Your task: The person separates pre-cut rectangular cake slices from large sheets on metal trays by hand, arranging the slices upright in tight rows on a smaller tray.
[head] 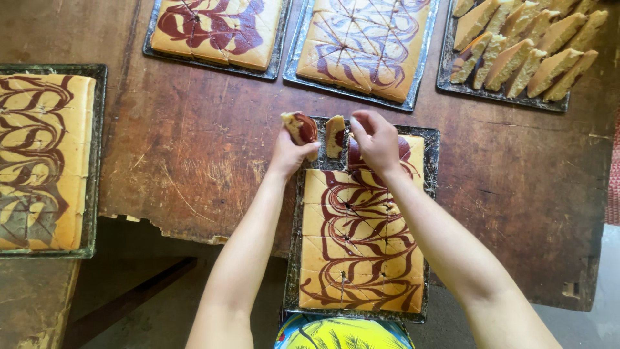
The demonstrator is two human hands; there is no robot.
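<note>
The wooden bench point(194, 148) is carrying five trays. The near-edge tray point(431, 161) is holding a marbled slab cake point(361, 245) — scored, mostly still whole. At its far end the left hand point(290, 152) is clamping a lifted cake piece point(300, 126), while the right hand point(374, 139) is pinching a standing slice point(334, 134) — most pieces are remaining.

A worn brown wooden worktop point(194, 148) with a chipped near edge carries five dark trays: the near tray point(431, 161), the left tray point(95, 161), and three far trays point(279, 55), point(420, 71), point(445, 71). Four hold marbled slab cake, the far right one upright cut slices.
</note>
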